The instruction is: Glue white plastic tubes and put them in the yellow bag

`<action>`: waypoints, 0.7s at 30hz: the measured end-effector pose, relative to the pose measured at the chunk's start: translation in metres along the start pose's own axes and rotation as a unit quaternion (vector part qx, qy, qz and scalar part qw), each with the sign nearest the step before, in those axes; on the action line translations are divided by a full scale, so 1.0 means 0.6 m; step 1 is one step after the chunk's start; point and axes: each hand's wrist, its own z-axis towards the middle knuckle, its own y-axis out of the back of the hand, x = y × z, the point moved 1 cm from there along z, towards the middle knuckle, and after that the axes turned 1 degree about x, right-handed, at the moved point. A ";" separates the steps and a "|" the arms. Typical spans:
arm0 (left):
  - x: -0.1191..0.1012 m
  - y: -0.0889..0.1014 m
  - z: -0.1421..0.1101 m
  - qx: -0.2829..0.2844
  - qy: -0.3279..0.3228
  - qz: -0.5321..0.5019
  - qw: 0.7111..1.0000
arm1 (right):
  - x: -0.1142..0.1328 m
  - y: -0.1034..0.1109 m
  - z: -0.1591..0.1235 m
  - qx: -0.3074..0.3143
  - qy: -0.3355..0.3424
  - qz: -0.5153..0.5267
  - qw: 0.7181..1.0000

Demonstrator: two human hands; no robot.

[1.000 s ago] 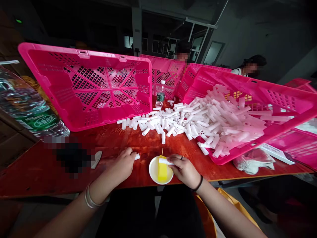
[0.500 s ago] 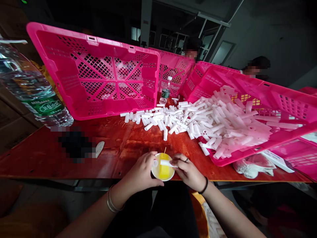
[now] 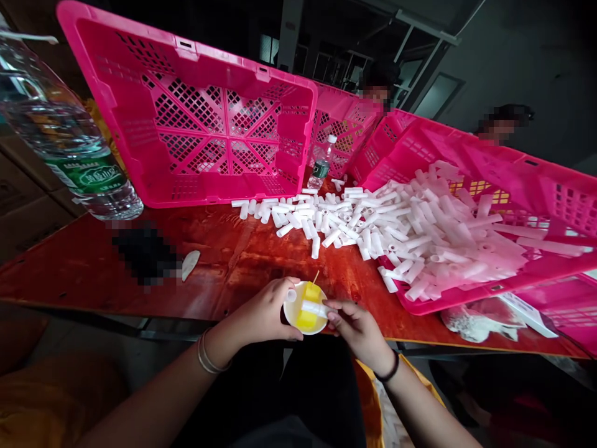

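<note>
My left hand [image 3: 273, 314] is curled round the left side of a small white bowl [image 3: 321, 326], thumb at the near rim. A short white tube [image 3: 291, 295] shows end-on beside its fingertips; how it is held is hidden. In the bowl lies a yellow block [image 3: 311, 292], with a thin wooden stick [image 3: 316, 276] jutting up at the far rim. Pinched in the fingers of my right hand [image 3: 357, 330] is another white tube [image 3: 314, 307], lying across the yellow block. Whether it touches the block is unclear.
Many white tubes [image 3: 373, 218] spill from a tilted pink crate [image 3: 485, 291] on the right. Another pink crate [image 3: 228, 186] stands on its side behind. Large water bottle [image 3: 93, 174], small bottle [image 3: 320, 168] and dark blurred object [image 3: 147, 255] stand or lie around. People sit beyond the crates.
The view has tilted and shifted slightly. My right hand has turned a little, and its tube now lies further across the yellow block. My left hand keeps its hold at the bowl.
</note>
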 end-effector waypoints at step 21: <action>0.003 -0.001 0.000 -0.005 -0.013 -0.003 1.000 | 0.018 -0.020 -0.019 -0.043 -0.011 -0.019 0.999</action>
